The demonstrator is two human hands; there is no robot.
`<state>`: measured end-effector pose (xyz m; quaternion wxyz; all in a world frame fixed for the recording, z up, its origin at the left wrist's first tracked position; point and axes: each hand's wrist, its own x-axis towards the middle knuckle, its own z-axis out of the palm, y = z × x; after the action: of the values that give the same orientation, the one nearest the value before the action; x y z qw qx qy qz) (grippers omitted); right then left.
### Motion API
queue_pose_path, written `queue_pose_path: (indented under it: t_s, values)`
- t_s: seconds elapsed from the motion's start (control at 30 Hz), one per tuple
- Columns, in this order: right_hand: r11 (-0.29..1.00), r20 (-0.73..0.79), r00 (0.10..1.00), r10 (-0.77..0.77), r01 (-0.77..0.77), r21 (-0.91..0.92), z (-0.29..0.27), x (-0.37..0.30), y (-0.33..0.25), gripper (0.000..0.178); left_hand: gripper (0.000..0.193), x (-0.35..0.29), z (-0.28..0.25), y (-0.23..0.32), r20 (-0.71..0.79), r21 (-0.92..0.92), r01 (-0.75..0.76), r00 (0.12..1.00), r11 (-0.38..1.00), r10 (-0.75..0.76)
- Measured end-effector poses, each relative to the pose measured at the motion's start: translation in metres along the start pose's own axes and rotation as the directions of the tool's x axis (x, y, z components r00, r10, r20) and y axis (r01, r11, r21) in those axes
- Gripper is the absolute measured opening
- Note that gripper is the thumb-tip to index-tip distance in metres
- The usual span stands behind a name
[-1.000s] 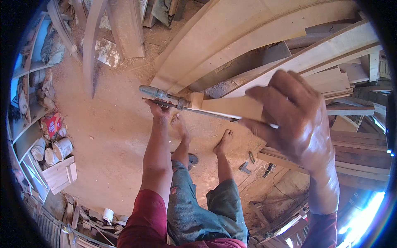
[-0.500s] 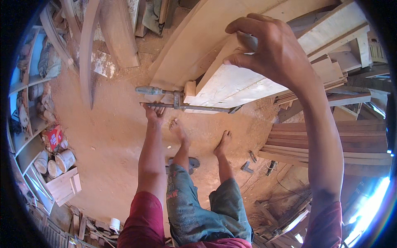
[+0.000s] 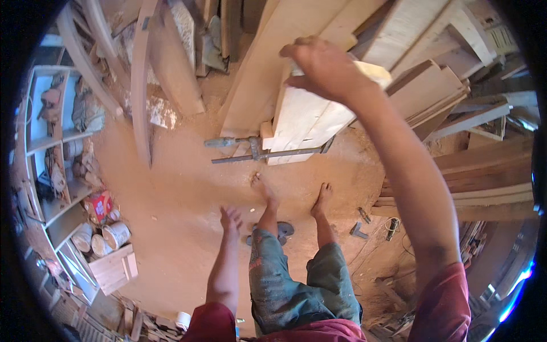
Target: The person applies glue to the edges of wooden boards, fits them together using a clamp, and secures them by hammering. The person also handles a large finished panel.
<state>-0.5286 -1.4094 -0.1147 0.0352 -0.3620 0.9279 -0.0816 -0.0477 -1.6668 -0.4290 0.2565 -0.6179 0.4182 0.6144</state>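
Note:
A pale panel of light wooden boards (image 3: 307,117) stands upright on its edge before me. My right hand (image 3: 325,68) grips the top edge of this panel, its fingers and thumb bent over the near-left corner. Across the panel's lower end sits a bar clamp (image 3: 273,154), with a wooden handle at its left and a small wood block (image 3: 266,132) between its jaw and the boards. My left hand (image 3: 229,218) hangs below the clamp, apart from it, fingers spread and holding nothing.
Wide planks (image 3: 250,97) lean behind the panel. Curved wooden pieces (image 3: 142,85) stand at the far left. Stacked boards (image 3: 456,194) lie at the right. On the floor are a hammer (image 3: 358,231) and sandals (image 3: 285,229). White buckets (image 3: 117,233) sit beside a shelf at the left.
My left hand has let go of the clamp's bar and dropped back toward me. My right hand stays at the panel's top edge. The view has shifted.

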Motion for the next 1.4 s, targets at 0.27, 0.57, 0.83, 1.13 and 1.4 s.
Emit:
queue_pose_path:
  t_s: [0.27, 0.57, 0.83, 1.13, 1.4]
  values:
    - [0.938, 0.012, 0.938, 0.345, -0.345, -0.023, 0.008, -0.024, -0.066, 0.037, 0.081, -0.114, -0.078, -0.062, -0.154, 0.085, 0.136, 0.98, 0.987, -0.122]
    - [0.911, 0.267, 0.956, 0.122, -0.215, 0.351, 0.069, -0.286, -0.228, 0.04, 0.073, -0.17, -0.045, -0.041, -0.158, 0.283, 0.065, 0.987, 0.957, -0.02]
    - [0.623, 0.774, 0.449, 0.446, -0.777, 0.092, 0.089, -0.607, -0.165, 0.027, 0.071, -0.21, 0.021, -0.045, -0.008, 0.499, -0.154, 0.983, 0.853, 0.183]
    - [0.052, 0.466, 0.117, 0.877, -0.987, 0.149, -0.065, -0.726, -0.101, 0.039, 0.053, -0.247, 0.141, -0.073, 0.221, 0.505, -0.416, 0.909, 0.756, 0.353]
    - [-0.255, 0.308, -0.115, 0.944, -0.848, 0.464, -0.089, -0.828, -0.123, 0.029, 0.071, -0.369, 0.332, -0.056, 0.544, 0.75, -0.6, 0.799, 0.279, 0.255]
